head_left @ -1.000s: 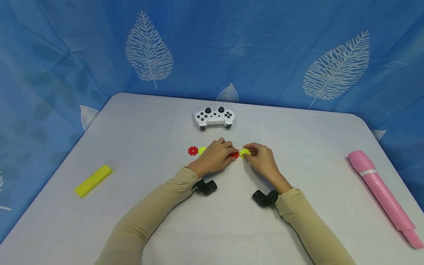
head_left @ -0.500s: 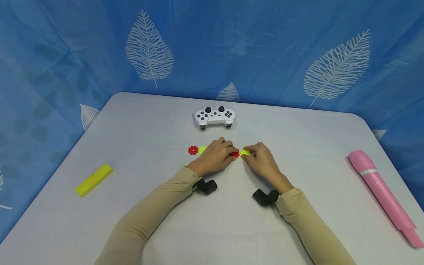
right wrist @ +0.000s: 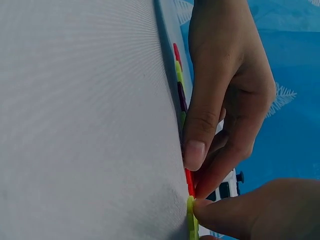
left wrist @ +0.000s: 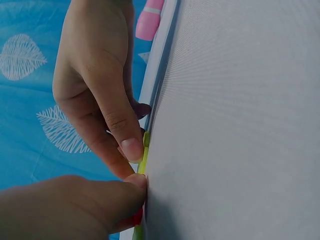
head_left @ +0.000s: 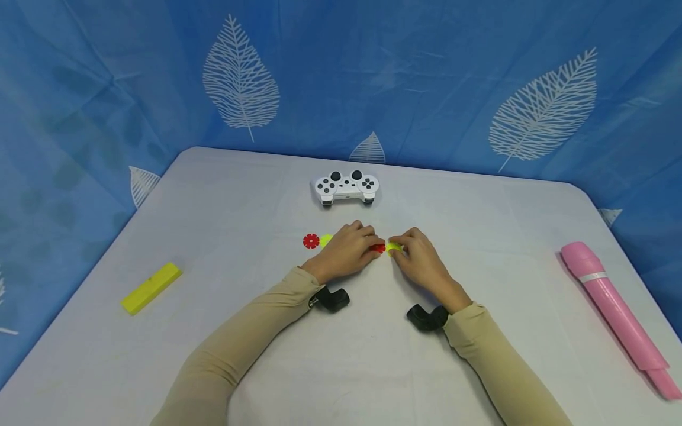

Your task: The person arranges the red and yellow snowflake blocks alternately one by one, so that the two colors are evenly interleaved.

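My left hand [head_left: 343, 253] pinches a red notched plastic disc [head_left: 379, 248] between thumb and fingers. Right beside it, a yellow notched disc [head_left: 393, 246] is pinched by my right hand [head_left: 423, 260]. The two discs meet edge to edge; whether their slots interlock I cannot tell. A row of discs runs leftward under my left hand, ending in a yellow-green disc [head_left: 325, 240] and another red disc [head_left: 311, 241]. In the right wrist view, a purple disc [right wrist: 182, 96] shows in that row. My left hand hides the row's middle in the head view.
A white game controller [head_left: 347, 188] lies behind the hands. At the left is a yellow block [head_left: 151, 289]; a pink microphone-shaped object [head_left: 613, 307] lies along the right side. A blue leaf-patterned cloth [head_left: 426, 89] hangs behind the white table [head_left: 256, 195].
My right fingers have shifted slightly left and cover more of the yellow disc, whose face now shows less. My left hand stays in place on the red disc.
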The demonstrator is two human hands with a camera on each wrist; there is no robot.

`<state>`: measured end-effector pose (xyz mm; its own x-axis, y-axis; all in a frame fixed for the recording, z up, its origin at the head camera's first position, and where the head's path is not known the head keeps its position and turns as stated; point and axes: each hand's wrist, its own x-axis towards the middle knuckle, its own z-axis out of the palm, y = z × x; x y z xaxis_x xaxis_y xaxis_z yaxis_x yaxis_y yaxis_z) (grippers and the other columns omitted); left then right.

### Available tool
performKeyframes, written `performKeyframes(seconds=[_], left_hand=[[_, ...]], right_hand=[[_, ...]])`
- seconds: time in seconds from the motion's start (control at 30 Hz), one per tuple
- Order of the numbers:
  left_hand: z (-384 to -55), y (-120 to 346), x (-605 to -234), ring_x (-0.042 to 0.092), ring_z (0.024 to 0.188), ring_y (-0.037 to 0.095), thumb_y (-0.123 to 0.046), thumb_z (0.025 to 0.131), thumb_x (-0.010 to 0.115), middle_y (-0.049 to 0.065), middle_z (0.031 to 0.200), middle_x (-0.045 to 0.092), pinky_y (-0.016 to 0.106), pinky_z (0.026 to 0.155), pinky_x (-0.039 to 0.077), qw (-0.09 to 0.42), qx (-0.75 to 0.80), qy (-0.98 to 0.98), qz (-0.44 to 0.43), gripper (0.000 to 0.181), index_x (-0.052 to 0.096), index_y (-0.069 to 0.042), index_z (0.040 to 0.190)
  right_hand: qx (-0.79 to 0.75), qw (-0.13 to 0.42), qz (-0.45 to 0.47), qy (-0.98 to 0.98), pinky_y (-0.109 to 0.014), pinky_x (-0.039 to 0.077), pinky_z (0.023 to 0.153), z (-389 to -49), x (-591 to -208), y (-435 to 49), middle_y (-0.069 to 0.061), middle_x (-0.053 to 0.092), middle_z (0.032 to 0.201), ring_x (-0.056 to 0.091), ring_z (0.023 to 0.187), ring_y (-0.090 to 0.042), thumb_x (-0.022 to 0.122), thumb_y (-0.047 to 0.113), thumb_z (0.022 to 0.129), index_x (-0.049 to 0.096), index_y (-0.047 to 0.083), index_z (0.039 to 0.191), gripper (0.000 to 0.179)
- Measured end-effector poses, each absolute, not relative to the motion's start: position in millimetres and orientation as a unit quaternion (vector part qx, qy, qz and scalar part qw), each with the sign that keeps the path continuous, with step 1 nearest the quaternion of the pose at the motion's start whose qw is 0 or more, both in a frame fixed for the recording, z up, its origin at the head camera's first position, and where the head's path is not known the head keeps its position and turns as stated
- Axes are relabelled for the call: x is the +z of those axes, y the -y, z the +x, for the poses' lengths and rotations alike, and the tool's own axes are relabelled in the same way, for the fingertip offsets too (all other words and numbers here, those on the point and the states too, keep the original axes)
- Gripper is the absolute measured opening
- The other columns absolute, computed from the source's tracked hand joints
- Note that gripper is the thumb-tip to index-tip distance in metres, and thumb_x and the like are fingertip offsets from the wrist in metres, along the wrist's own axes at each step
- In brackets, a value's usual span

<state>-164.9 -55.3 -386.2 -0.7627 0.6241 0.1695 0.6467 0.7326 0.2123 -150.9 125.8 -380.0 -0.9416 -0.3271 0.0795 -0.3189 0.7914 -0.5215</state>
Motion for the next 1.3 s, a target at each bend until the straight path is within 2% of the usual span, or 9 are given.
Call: performKeyframes(seconds=[0.4,1.07,1.3], left_hand=[[-163.6,54.6,-386.6,0.049,0.091,0.016,-0.027,0.089,0.057,-0.002,0.102,0.061,0.029,0.074,0.042,0.039,-0.124,0.932,-0.338,0.028,0.064,-0.016,0.114],[-164.8,55.8,-388.7,0.052,0.088,0.016,-0.025,0.086,0.061,-0.003,0.097,0.066,0.027,0.074,0.042,0.058,-0.149,0.927,-0.340,0.027,0.065,-0.015,0.110],[-164.0,55.1,-387.6,0.053,0.088,0.017,-0.024,0.085,0.061,-0.002,0.097,0.066,0.028,0.074,0.043,0.062,-0.151,0.925,-0.343,0.027,0.065,-0.015,0.110]], right_hand=[[-0.280,0.006,-0.174,-0.944,-0.029,0.038,0.064,-149.4,-380.2,-126.4,-0.016,0.054,0.097,0.049,0.077,-0.020,0.060,0.010,0.084,0.062,-0.001,0.113,0.031],[-0.283,0.002,-0.172,-0.944,-0.036,0.046,0.070,-150.1,-382.7,-126.4,-0.016,0.055,0.096,0.054,0.083,-0.024,0.062,0.013,0.083,0.062,0.000,0.112,0.032],[-0.283,-0.001,-0.169,-0.944,-0.033,0.043,0.066,-149.7,-381.6,-127.2,-0.016,0.054,0.098,0.053,0.081,-0.023,0.059,0.015,0.085,0.061,0.000,0.114,0.032]])
